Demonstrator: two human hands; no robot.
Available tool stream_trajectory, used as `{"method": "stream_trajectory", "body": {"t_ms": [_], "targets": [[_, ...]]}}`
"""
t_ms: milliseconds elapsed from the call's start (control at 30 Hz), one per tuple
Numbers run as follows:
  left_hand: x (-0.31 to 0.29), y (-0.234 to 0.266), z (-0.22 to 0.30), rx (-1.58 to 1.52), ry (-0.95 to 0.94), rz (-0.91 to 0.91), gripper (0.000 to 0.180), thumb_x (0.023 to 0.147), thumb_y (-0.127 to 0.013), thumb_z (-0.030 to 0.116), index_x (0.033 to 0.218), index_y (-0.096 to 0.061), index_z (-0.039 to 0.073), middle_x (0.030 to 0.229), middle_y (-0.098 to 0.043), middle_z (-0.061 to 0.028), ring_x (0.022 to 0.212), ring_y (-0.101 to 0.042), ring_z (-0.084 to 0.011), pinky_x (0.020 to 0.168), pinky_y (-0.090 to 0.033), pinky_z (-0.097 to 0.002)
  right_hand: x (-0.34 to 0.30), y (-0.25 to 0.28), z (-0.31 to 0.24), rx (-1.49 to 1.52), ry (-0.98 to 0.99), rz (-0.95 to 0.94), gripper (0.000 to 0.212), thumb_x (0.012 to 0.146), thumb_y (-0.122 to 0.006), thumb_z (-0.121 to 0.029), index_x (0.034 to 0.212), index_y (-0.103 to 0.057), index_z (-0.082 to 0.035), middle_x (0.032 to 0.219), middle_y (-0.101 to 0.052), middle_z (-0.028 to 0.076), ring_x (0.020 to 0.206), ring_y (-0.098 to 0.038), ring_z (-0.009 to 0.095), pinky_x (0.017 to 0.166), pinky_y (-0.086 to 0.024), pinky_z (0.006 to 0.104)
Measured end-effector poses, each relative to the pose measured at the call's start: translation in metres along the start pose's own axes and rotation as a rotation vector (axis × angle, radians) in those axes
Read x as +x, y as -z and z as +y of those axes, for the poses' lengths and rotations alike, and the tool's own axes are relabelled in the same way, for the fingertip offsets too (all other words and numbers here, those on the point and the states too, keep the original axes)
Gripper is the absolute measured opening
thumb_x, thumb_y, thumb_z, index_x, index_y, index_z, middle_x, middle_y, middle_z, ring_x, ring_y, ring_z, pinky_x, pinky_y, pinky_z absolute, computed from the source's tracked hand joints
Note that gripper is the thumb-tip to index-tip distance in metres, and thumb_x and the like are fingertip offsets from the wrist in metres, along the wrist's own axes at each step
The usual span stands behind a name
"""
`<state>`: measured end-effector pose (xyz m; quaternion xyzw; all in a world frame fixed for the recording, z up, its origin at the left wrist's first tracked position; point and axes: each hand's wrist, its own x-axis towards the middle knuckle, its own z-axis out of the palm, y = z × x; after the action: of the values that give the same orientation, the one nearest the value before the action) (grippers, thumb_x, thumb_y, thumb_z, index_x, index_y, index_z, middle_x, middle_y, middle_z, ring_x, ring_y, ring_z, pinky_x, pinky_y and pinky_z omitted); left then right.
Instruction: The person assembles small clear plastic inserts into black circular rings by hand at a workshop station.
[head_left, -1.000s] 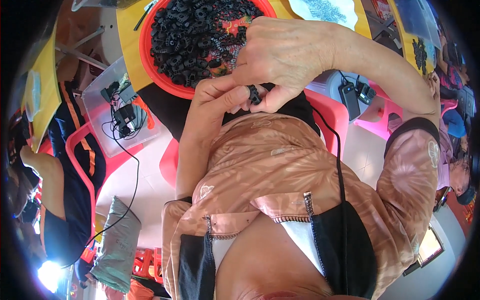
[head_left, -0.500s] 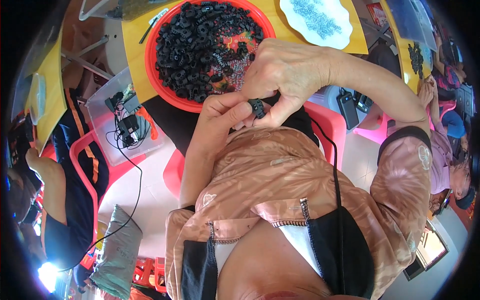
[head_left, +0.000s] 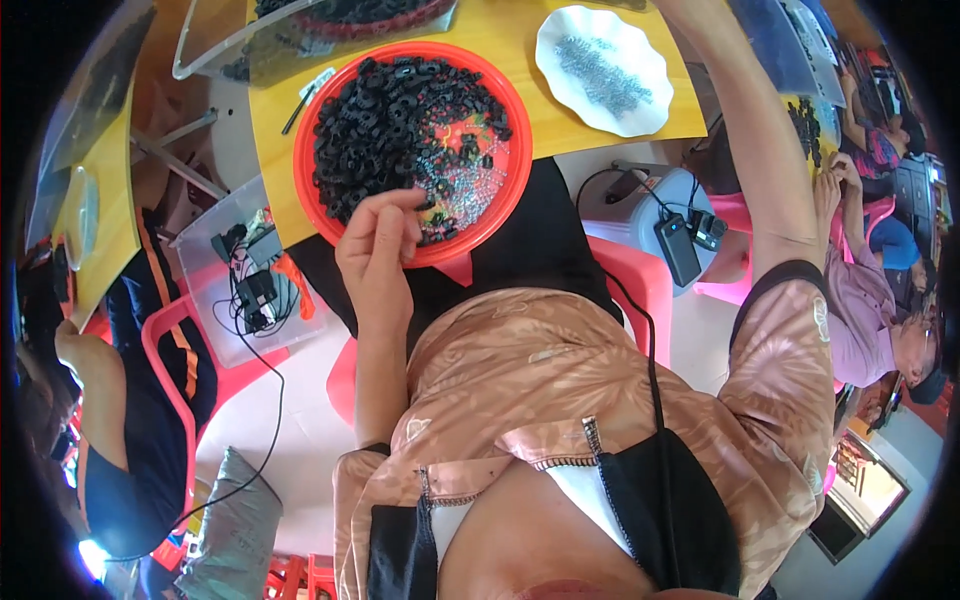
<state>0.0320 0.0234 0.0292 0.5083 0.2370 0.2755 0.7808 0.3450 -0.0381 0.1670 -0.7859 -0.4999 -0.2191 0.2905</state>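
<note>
My left hand [head_left: 378, 240] is over the near rim of a red round basin [head_left: 520, 180], its fingers curled in toward the thumb. Whether a small thing is pinched there I cannot make out. Inside the basin, small black plastic parts [head_left: 370, 130] are heaped at the left, and many small shiny metal pieces [head_left: 460, 195] lie at the right. My right forearm [head_left: 745, 110] stretches up past the far right side of the table; the hand itself is beyond the top edge. A white wavy-rimmed plate [head_left: 560, 85] with small metal pieces [head_left: 605, 80] sits right of the basin.
A clear plastic bin [head_left: 210, 55] with black parts stands at the back of the yellow table [head_left: 640, 140]. On the left, a floor box [head_left: 215, 300] holds cables and adapters. A black cable [head_left: 655, 370] runs down my front. Other people sit to both sides.
My hands have parted: the right one has gone up and out of view, the left one has moved to the basin. The black part between them no longer shows there. The view has shifted.
</note>
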Motion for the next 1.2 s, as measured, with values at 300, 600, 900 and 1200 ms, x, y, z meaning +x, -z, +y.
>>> {"method": "stream_trajectory", "body": {"t_ms": [300, 600, 900, 1200], "targets": [[0.005, 0.007, -0.009, -0.183, -0.054, 0.139, 0.019, 0.097, -0.053, 0.018, 0.102, -0.061, 0.002, 0.072, -0.051, 0.0009, 0.062, -0.04, -0.0044, 0.054, -0.03, -0.0185, -0.119, -0.07, -0.078, 0.339, 0.097, -0.594, 0.013, 0.083, -0.067, -0.021, 0.085, -0.067, -0.008, 0.077, -0.063, 0.009, 0.07, -0.063, 0.027, 0.062, -0.05, 0.0357], [0.004, 0.009, -0.009, -0.175, -0.037, 0.113, 0.021, 0.099, -0.048, 0.017, 0.106, -0.058, 0.001, 0.076, -0.05, -0.0014, 0.065, -0.041, -0.0074, 0.057, -0.033, -0.0201, -0.146, -0.083, -0.106, 0.138, 0.004, -0.689, 0.019, 0.08, -0.068, -0.026, 0.08, -0.067, -0.006, 0.081, -0.064, 0.009, 0.076, -0.064, 0.031, 0.062, -0.05, 0.0418], [0.003, 0.005, -0.012, 0.046, -0.084, 0.087, 0.019, 0.095, -0.055, 0.012, 0.11, -0.057, 0.001, 0.083, -0.055, -0.0017, 0.066, -0.046, -0.0057, 0.057, -0.036, -0.0185, -0.155, -0.089, -0.1, 0.256, 0.087, -0.602, 0.015, 0.078, -0.067, -0.018, 0.083, -0.061, -0.005, 0.083, -0.059, 0.009, 0.074, -0.062, 0.031, 0.06, -0.05, 0.0418], [0.005, -0.004, -0.009, 0.204, -0.001, 0.05, 0.02, 0.092, -0.059, 0.008, 0.111, -0.058, -0.001, 0.091, -0.063, -0.0044, 0.073, -0.056, -0.0061, 0.065, -0.046, -0.0185, -0.156, -0.071, -0.105, 0.392, 0.277, -0.41, 0.016, 0.077, -0.065, -0.015, 0.078, -0.056, -0.001, 0.078, -0.055, 0.011, 0.067, -0.062, 0.03, 0.054, -0.052, 0.0394]]}}
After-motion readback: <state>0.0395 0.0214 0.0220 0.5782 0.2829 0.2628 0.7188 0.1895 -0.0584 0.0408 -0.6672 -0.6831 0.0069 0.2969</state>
